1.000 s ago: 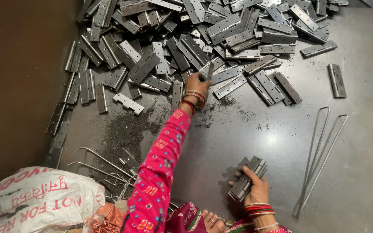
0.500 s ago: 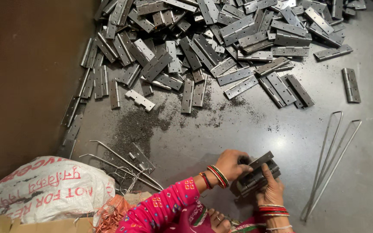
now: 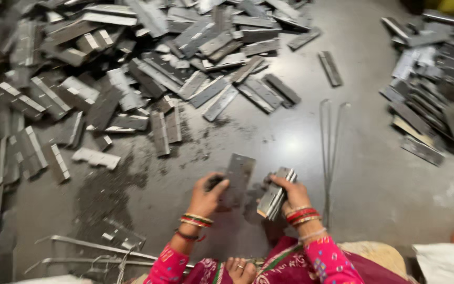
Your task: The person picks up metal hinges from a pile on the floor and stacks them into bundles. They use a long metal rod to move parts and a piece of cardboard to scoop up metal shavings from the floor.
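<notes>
My left hand (image 3: 206, 195) holds a flat grey metal hinge leaf (image 3: 238, 176) upright by its lower left edge. My right hand (image 3: 289, 193) grips a small stack of metal hinge pieces (image 3: 275, 192), tilted, just right of the leaf. The two hands are close together, low in the middle of the view, over the dark floor. Both wrists carry red and green bangles, and the sleeves are pink with a pattern.
A big heap of grey metal hinge pieces (image 3: 148, 68) covers the floor at the top and left. A second heap (image 3: 437, 89) lies at the right. Long thin metal rods (image 3: 329, 142) lie right of my hands. Bent wires (image 3: 90, 247) lie bottom left.
My left hand has drawn back from the heap with one hinge leaf to meet the right hand. The view has swung right, bringing the right-hand heap into sight.
</notes>
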Motion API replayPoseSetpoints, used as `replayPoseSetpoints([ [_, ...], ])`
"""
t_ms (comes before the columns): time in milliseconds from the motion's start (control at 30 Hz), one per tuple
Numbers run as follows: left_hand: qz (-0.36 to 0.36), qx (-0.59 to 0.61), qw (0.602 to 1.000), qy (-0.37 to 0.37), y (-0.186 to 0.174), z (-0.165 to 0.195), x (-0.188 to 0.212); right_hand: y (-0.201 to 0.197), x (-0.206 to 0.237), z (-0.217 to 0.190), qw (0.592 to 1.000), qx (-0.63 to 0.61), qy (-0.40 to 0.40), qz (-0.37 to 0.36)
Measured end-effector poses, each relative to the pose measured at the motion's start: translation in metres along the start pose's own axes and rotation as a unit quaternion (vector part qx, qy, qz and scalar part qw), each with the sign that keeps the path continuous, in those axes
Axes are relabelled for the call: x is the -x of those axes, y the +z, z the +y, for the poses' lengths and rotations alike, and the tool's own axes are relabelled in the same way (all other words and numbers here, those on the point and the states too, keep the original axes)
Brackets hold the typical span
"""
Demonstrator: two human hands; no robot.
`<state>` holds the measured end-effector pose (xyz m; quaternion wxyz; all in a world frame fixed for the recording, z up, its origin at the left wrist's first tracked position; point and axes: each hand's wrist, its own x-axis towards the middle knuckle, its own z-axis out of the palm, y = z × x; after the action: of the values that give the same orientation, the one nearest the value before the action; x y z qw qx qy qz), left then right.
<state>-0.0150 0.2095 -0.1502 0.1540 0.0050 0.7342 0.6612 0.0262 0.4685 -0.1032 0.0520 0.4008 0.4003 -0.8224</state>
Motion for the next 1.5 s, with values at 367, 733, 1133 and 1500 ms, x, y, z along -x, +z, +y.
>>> replayPoseSetpoints([
  [367, 0.046, 0.052, 0.998, -0.006, -0.018, 0.010, 0.021, -0.047, 0.053, -0.168, 0.957, -0.019, -0.288, -0.010],
  [733, 0.056, -0.122, 0.969, 0.207, 0.062, 0.097, 0.066, 0.044, 0.030, 0.019, 0.960, 0.160, -0.175, -0.151],
  [1133, -0.103, 0.156, 0.981, -0.043, 0.056, 0.047, 0.049, 0.065, 0.053, 0.011, 0.973, -0.039, -0.089, -0.207],
  [1500, 0.061, -0.110, 0.981, 0.147, 0.088, 0.076, 0.064, 0.043, 0.023, 0.043, 0.964, 0.043, -0.260, -0.042],
])
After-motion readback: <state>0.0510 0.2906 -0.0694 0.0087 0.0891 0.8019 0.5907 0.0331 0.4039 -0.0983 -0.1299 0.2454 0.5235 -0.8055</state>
